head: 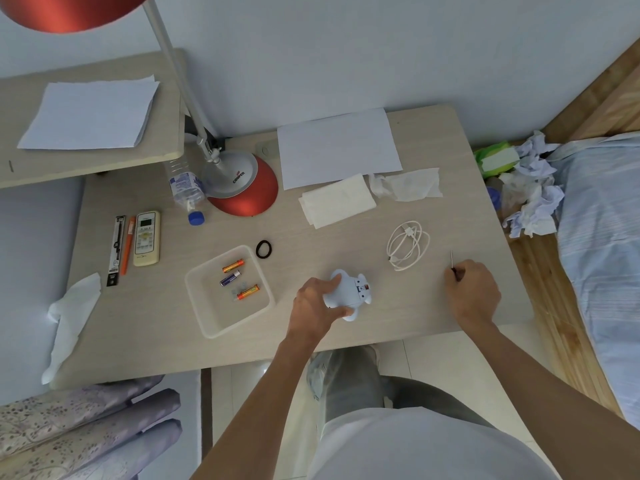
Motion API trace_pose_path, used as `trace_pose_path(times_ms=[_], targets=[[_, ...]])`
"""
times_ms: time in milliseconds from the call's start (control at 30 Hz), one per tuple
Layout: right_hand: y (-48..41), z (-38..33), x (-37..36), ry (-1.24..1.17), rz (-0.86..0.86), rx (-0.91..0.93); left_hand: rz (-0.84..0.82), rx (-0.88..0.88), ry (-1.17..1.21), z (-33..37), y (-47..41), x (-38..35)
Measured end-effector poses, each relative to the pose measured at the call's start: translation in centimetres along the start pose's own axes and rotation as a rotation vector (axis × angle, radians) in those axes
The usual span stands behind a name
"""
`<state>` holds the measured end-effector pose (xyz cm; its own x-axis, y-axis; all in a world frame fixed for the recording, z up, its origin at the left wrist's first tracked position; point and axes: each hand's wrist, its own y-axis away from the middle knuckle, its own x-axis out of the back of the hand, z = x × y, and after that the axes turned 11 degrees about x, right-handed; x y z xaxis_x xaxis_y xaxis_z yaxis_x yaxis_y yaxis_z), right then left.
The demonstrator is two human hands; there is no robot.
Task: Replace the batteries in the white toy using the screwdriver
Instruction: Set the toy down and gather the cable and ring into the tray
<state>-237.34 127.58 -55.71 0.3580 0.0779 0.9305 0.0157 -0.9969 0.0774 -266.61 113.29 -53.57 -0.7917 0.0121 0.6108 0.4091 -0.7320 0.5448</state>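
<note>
White plastic toy [349,289] is gripped on the table [329,247] between the left hand's [317,303] curled fingers and thumb. The screwdriver [453,265] is pinched by the right hand's [474,291] fingertips, shaft projecting beyond them. The toy should be held steady and the tip seated squarely before turning. "COOPER" is printed on the lamp base [239,178]; labels on the batteries [233,265] cannot be read.

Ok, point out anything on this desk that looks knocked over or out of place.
The clear water bottle lies on its side beside the red lamp base, blue cap toward the front of the desk. Crumpled tissues are heaped off its right edge. Nothing looks spilled.
</note>
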Motion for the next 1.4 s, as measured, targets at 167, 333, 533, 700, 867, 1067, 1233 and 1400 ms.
trace_pose_path(times_ms=[167, 333, 533, 700, 867, 1067, 1233, 1400], targets=[[-0.2, -0.7, 0.1, 0.023, -0.054, -0.025, 0.013, -0.030, 0.033, -0.5, 0.5, -0.1], [-0.8, -1.6, 1.3, 0.059, 0.007, 0.069, 0.047, -0.035, 0.114, -0.7, 0.5, 2.0], [-2.4, -6.0, 3.6, -0.048, 0.129, 0.284, 0.286, -0.064, 0.059, 0.7, -2.4, 7.0], [-3.2, -9.9, 2.9, 0.027, 0.021, 0.394, 0.297, 0.004, -0.218, 0.7, -7.5, 9.3], [-3.5, -10.7, 1.0, 0.150, -0.157, 0.356, 0.189, 0.100, -0.381, 0.2, -10.5, 8.7], [-3.1, -10.4, 0.2, 0.161, -0.248, 0.336, 0.224, 0.176, -0.438, 0.1, -12.0, 7.5], [-2.9, -10.0, -0.2, 0.149, -0.271, 0.341, 0.264, 0.206, -0.437, 0.4, -11.7, 7.2], [-2.9, -9.9, -0.3, 0.105, -0.286, 0.333, 0.287, 0.212, -0.362, -0.6, -11.2, 6.3]])
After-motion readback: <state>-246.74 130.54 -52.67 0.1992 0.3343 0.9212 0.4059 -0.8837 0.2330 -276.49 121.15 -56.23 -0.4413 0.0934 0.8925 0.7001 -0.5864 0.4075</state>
